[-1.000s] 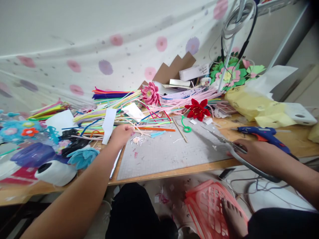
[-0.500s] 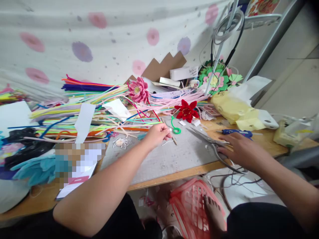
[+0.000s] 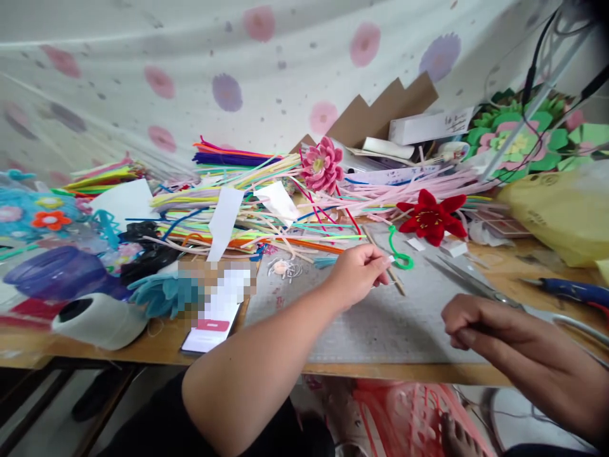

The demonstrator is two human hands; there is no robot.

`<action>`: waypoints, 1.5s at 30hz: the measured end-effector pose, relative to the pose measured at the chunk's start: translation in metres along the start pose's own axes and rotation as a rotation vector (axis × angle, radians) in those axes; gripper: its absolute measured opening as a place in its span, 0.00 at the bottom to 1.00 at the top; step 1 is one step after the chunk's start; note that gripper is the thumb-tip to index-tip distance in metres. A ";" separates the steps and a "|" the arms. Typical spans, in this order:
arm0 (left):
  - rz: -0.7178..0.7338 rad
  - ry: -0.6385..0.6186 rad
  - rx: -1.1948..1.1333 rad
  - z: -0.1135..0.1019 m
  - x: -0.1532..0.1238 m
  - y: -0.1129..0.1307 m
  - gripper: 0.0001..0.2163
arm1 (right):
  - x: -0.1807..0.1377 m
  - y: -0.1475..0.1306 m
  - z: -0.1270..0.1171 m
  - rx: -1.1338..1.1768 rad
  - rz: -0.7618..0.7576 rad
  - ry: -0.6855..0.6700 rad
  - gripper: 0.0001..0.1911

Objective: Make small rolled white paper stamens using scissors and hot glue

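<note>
One left hand [image 3: 365,274] pinched, right hand [image 3: 490,327] curled (near scissors [image 3: 501,297])

There are two hands [image 3: 364,273], one pair of scissors [image 3: 500,296], one green coil [image 3: 404,266], one mat [image 3: 380,333], one phone [image 3: 212,325], one white spool [image 3: 107,322] and one glue gun [image 3: 571,289].
</note>
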State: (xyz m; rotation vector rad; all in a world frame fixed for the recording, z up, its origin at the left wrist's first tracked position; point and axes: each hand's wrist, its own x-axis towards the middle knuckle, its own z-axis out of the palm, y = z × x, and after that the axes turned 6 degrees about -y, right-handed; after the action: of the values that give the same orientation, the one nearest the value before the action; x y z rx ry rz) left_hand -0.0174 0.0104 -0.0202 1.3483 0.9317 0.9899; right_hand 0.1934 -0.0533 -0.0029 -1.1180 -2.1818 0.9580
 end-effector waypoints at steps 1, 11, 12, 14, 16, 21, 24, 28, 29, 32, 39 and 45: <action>-0.007 0.000 -0.035 0.000 -0.001 0.001 0.07 | 0.004 -0.006 0.002 0.059 0.017 -0.012 0.08; -0.108 -0.049 -0.315 -0.001 -0.004 0.011 0.08 | 0.015 -0.028 -0.005 0.483 -0.123 -0.395 0.06; -0.122 -0.059 -0.328 0.000 -0.004 0.012 0.08 | 0.013 -0.028 -0.005 0.514 -0.083 -0.408 0.06; -0.140 -0.092 -0.336 0.002 -0.006 0.013 0.08 | 0.011 -0.027 -0.005 0.598 0.015 -0.385 0.07; -0.147 -0.129 -0.326 0.004 -0.009 0.015 0.08 | 0.009 -0.024 -0.003 0.687 0.071 -0.303 0.08; -0.157 -0.197 -0.263 0.007 -0.012 0.018 0.07 | 0.006 -0.015 -0.002 0.734 0.009 -0.082 0.04; -0.138 -0.147 -0.217 0.007 -0.011 0.020 0.08 | 0.010 -0.011 -0.006 0.463 0.087 -0.067 0.05; -0.077 0.008 -0.212 0.003 -0.006 0.019 0.08 | 0.036 0.001 -0.009 -0.108 -0.032 0.026 0.06; -0.066 0.043 -0.215 0.001 -0.004 0.017 0.07 | 0.045 0.005 -0.008 -0.222 -0.085 0.014 0.07; -0.048 0.136 -0.215 -0.003 0.000 0.014 0.07 | 0.072 0.018 0.000 -0.474 -0.149 -0.046 0.10; -0.074 0.180 -0.209 -0.009 0.005 0.009 0.08 | 0.094 0.028 0.018 -0.542 -0.044 -0.076 0.06; -0.107 0.226 -0.158 -0.010 0.005 0.009 0.08 | 0.095 0.017 0.013 -0.290 0.095 -0.015 0.07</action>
State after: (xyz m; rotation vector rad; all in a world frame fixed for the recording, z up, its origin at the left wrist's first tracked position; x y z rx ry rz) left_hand -0.0256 0.0181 -0.0109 1.0590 1.0605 1.1241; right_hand 0.1416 0.0281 -0.0131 -1.3598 -2.3517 0.7033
